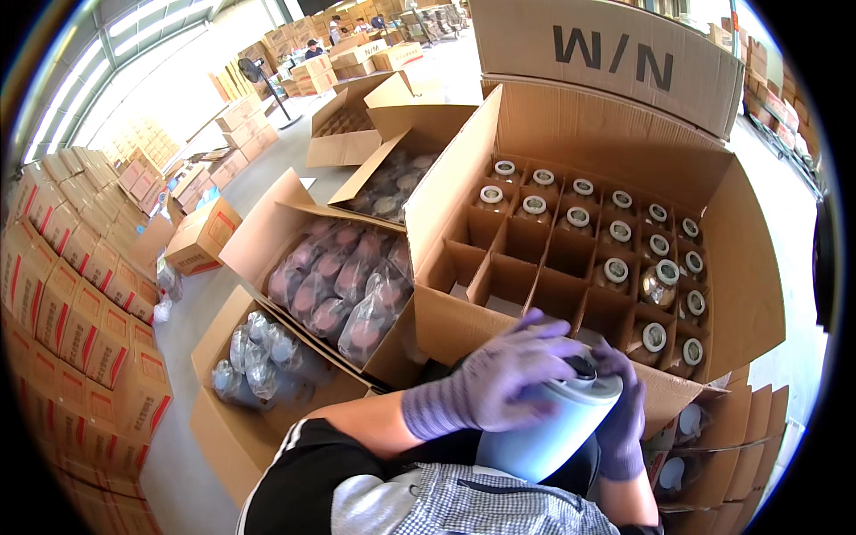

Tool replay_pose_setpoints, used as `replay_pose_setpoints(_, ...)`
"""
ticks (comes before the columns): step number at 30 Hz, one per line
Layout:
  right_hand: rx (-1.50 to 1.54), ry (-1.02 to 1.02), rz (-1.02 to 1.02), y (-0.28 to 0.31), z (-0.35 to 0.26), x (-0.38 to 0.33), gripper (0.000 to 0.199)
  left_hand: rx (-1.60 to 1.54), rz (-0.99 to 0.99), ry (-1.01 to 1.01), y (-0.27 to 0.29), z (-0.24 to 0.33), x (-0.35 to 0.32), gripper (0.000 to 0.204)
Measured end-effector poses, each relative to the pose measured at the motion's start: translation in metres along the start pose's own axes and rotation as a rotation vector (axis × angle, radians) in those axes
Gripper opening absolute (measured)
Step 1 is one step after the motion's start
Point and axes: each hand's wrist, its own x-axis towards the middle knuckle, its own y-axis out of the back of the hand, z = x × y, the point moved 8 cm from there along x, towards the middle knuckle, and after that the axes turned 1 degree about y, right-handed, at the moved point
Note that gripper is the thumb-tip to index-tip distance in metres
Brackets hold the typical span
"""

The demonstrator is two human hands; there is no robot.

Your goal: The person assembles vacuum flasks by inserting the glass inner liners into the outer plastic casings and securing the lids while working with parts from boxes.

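Note:
A light blue cylindrical container (546, 437) tilts in front of my body, its wide rim facing up and to the right. A dark round piece (581, 366) sits in its top opening. My right hand (621, 406), in a purple knit glove, wraps around the container's right side near the rim. Over the left of the rim lies my left hand (499, 379), gloved alike, fingers stretched apart and partly blurred. Just beyond both hands stands a large open carton (557, 334) with cardboard dividers, holding several clear glass bottles (615, 270) with pale ring tops.
To the left, an open carton (259, 223) holds pink-topped items in plastic bags (330, 276). Nearer is a box of bagged bluish items (259, 357). Stacked cartons (80, 330) line the far left. More divided cartons (727, 446) stand at lower right. People (314, 49) are at the back.

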Motion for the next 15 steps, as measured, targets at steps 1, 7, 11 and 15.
replay_pose_setpoints(1,-0.247,0.085,-0.084,-0.012,-0.029,-0.002,0.07,-0.044,-0.049,0.128,0.002,-0.022,-0.015,0.059)
replay_pose_setpoints(7,0.158,-0.101,0.079,-0.008,0.001,0.037,0.071,0.031,0.021,0.109,0.003,0.044,0.022,0.072)
replay_pose_setpoints(11,0.443,-0.202,-0.058,-0.004,0.035,0.022,0.07,0.096,0.032,0.031,-0.007,0.055,0.029,0.058)
replay_pose_setpoints(15,-0.47,0.228,-0.214,-0.026,-0.053,-0.01,0.057,-0.112,0.069,0.001,0.004,-0.032,-0.024,0.054)
